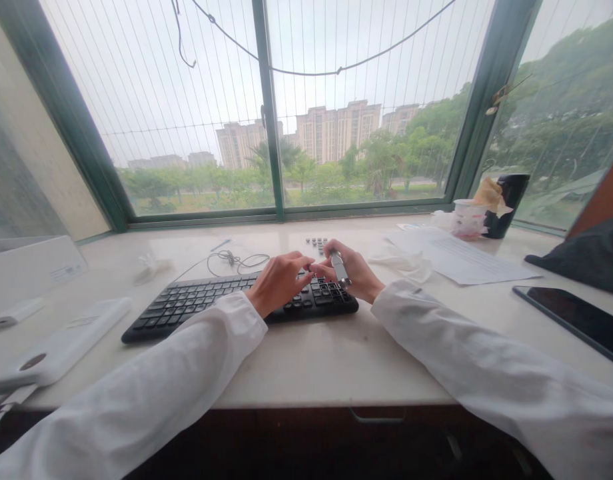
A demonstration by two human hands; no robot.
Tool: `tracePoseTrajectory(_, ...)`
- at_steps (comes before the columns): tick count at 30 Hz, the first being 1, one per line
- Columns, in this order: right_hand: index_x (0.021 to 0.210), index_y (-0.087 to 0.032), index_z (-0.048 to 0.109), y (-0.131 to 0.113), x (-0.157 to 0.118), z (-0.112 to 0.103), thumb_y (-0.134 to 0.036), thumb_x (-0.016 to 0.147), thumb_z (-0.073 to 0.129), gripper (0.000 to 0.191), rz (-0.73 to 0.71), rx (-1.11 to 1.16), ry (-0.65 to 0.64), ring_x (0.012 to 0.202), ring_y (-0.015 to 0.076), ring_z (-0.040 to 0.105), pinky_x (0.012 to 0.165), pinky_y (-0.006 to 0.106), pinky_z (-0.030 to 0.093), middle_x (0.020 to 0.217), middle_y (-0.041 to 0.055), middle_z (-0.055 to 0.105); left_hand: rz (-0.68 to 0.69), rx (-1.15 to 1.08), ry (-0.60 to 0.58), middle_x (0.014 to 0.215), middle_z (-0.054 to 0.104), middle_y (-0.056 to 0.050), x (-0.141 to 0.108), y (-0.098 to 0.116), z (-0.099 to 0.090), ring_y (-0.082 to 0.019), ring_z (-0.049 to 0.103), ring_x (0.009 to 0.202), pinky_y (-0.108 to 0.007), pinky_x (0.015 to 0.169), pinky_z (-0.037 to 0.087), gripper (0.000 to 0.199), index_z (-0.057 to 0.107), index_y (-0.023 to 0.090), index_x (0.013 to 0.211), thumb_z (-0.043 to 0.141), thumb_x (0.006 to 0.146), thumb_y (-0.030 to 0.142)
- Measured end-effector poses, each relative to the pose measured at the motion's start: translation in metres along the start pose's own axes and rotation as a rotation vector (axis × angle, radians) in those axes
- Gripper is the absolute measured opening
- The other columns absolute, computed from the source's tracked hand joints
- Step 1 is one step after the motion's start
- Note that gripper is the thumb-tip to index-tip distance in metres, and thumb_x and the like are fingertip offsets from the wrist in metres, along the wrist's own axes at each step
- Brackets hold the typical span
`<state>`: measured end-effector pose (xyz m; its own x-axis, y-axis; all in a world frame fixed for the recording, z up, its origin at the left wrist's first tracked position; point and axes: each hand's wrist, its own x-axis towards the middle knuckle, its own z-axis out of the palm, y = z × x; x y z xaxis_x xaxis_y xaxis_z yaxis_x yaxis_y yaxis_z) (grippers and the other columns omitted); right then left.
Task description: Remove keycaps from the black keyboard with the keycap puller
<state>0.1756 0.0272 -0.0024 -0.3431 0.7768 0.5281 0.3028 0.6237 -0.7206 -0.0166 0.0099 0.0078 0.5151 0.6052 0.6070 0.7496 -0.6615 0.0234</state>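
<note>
A black keyboard [186, 304] lies on the white desk, its right part bare of several keycaps. Above it, my left hand [280, 283] pinches a small dark piece that looks like a keycap [307, 268]. My right hand [355, 272] is closed around a grey metal tool [339, 268], and its fingertips meet those of my left hand at the small piece. Just behind my hands, several loose keycaps [316, 243] sit in rows on the desk.
A coiled cable [231, 259] lies behind the keyboard. On the right are printed paper [466, 257], a crumpled tissue [409, 265], a cup [469, 219], a black bottle [511, 203] and a phone [579, 320]. A white power bank [66, 340] and box [31, 273] are left.
</note>
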Motion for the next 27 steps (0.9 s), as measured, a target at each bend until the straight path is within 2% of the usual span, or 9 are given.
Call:
tracePoseTrajectory(5,0.087,-0.024,0.041,0.0018,0.0,-0.0018,-0.047,0.075,0.07,0.039,-0.01,-0.024,-0.024,0.069,0.0169,0.064,0.064,0.027,0.045,0.078,0.0009,0.071,0.022,-0.017,-0.015,0.087,0.067,-0.005,0.0003,0.0005,0.0008,-0.011,0.059,0.063,-0.023,0.061,0.044,0.025,0.07,0.019,0.102,0.051,0.095,0.033)
tracePoseTrajectory(12,0.091,-0.024,0.04,-0.0009,-0.001,-0.0028,-0.041,0.08,0.062,0.03,-0.014,-0.054,-0.043,0.064,0.0151,0.06,0.062,0.027,0.044,0.076,-0.0015,0.069,-0.003,-0.008,-0.02,0.096,0.067,-0.003,-0.0012,-0.0003,0.0004,-0.01,0.059,0.064,-0.023,0.062,0.043,0.025,0.068,0.026,0.113,0.054,0.093,0.034)
tracePoseTrajectory(16,0.09,-0.024,0.041,-0.0029,-0.0014,-0.0055,-0.038,0.082,0.058,0.023,-0.008,-0.073,-0.022,0.061,0.0133,0.055,0.06,0.026,0.041,0.071,-0.0036,0.064,-0.048,0.021,-0.008,0.106,0.067,-0.003,-0.0018,-0.0012,-0.0001,-0.01,0.061,0.065,-0.024,0.061,0.042,0.026,0.069,0.026,0.11,0.057,0.091,0.039)
tracePoseTrajectory(20,0.09,-0.023,0.041,0.0002,-0.0006,-0.0071,-0.041,0.084,0.058,0.025,-0.007,-0.052,-0.018,0.061,0.0131,0.053,0.061,0.026,0.042,0.073,-0.0023,0.065,-0.066,0.01,0.039,0.103,0.069,-0.002,-0.0016,0.0,-0.0001,-0.014,0.064,0.074,-0.024,0.064,0.044,0.028,0.067,0.025,0.111,0.057,0.091,0.042)
tracePoseTrajectory(23,0.09,-0.023,0.041,0.0034,-0.0001,-0.0063,-0.045,0.083,0.06,0.029,-0.02,-0.023,-0.035,0.063,0.0137,0.055,0.061,0.026,0.042,0.074,-0.0018,0.065,-0.076,0.0,0.076,0.097,0.071,-0.001,-0.0012,0.0015,-0.0004,-0.015,0.065,0.077,-0.024,0.067,0.045,0.026,0.067,0.024,0.102,0.061,0.088,0.044)
tracePoseTrajectory(27,0.089,-0.024,0.041,0.005,0.0,-0.0063,-0.05,0.084,0.059,0.032,-0.035,-0.005,-0.049,0.065,0.0158,0.059,0.061,0.028,0.044,0.071,-0.0017,0.065,-0.103,-0.009,0.106,0.094,0.072,0.001,-0.0009,0.0027,-0.0017,-0.013,0.064,0.071,-0.024,0.065,0.044,0.023,0.067,0.023,0.095,0.06,0.088,0.044)
